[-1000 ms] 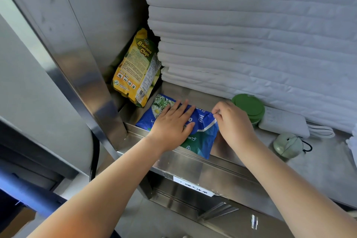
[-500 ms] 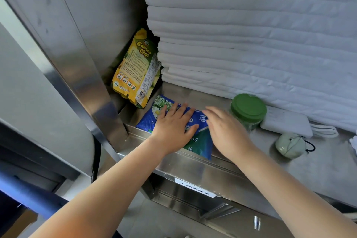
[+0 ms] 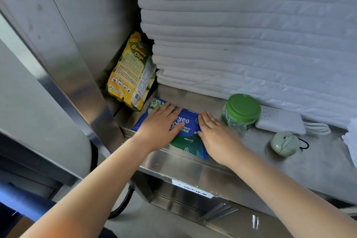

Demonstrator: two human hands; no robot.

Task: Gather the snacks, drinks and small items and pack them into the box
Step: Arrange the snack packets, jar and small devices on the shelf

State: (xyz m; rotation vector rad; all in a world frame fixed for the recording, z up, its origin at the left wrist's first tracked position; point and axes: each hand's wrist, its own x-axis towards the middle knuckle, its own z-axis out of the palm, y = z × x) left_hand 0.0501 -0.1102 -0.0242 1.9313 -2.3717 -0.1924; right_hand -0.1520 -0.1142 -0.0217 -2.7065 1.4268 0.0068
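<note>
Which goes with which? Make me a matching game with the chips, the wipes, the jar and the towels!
Things:
1. chips
2. wipes
3. jar
4. towels

Clues:
A. stacked high at the back
B. leaning in the left corner
C. touched by the left hand and the right hand
D. green on top, clear below

Pairs: 1-B, 2-C, 3-D, 4-A

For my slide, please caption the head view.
The left hand and right hand rest on a blue wipes pack on a steel counter.
</note>
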